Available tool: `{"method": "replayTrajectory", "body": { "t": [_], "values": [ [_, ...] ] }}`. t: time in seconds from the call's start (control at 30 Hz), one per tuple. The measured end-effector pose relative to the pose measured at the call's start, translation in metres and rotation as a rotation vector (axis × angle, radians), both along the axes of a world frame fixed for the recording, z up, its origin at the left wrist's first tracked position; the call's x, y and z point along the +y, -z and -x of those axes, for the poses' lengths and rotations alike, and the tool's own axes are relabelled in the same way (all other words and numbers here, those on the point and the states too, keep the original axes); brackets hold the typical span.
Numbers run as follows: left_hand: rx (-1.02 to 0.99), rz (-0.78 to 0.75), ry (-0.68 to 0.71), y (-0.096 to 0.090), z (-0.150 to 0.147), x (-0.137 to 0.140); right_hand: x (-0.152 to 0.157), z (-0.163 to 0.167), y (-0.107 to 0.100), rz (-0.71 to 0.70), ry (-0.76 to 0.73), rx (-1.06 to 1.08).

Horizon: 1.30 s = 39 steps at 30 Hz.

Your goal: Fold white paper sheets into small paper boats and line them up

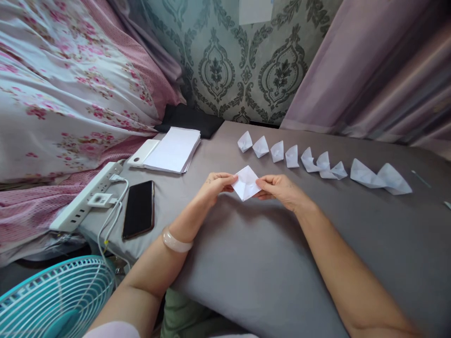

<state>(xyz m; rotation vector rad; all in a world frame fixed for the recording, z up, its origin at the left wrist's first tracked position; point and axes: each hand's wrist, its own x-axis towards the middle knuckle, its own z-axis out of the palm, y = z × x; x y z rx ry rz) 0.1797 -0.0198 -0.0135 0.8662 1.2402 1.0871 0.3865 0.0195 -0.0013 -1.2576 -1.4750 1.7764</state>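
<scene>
Between my two hands is a small white folded paper (pixel 245 183), turned so that it looks like a diamond with creases across it. My left hand (pixel 217 183) pinches its left corner between thumb and fingers. At the opposite corner, my right hand (pixel 276 188) grips the paper the same way, thumb on top. The paper is held above the grey cloth surface (pixel 260 263). Beyond it stands a row of folded paper boats (pixel 277 151), running from the back middle to the right.
Left of my hands lie a stack of white paper (pixel 173 149), a white flat device (pixel 143 153) and a black phone (pixel 139 209). A power strip (pixel 86 197) with cables runs along the left edge. A turquoise fan (pixel 59 300) stands at lower left. Curtains hang on both sides.
</scene>
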Motion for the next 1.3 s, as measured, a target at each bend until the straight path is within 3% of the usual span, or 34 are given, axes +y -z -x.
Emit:
{"method": "replayTrajectory", "body": {
  "t": [0.13,0.27,0.47,0.6,0.73,0.87,1.07,1.23,1.3],
  "values": [
    [0.091,-0.04,0.182,-0.005,-0.002,-0.006,-0.002,-0.003,-0.004,0.004,-0.114,0.039],
    [0.131,-0.02,0.254,-0.005,-0.007,-0.009,-0.005,0.002,0.0,-0.044,-0.061,0.044],
    [-0.06,0.0,0.113,-0.002,-0.015,-0.008,-0.002,0.012,0.014,-0.001,0.196,0.11],
    [-0.199,0.133,0.111,-0.001,-0.019,-0.008,-0.001,0.022,0.022,0.013,0.404,0.245],
    [-0.247,0.109,0.027,0.002,-0.02,-0.006,-0.004,0.029,0.023,0.037,0.476,0.396],
    [-0.058,-0.043,-0.074,0.003,-0.018,-0.003,-0.002,0.022,0.018,0.062,0.338,0.318],
    [0.085,-0.118,0.182,-0.001,-0.014,-0.009,0.002,0.002,0.011,-0.125,0.01,0.061],
    [0.03,0.002,0.394,0.001,-0.012,-0.011,0.0,-0.004,0.006,-0.215,-0.031,-0.062],
    [-0.01,0.042,0.386,0.004,-0.013,-0.01,0.0,-0.005,0.003,-0.219,0.002,-0.051]
  ]
}}
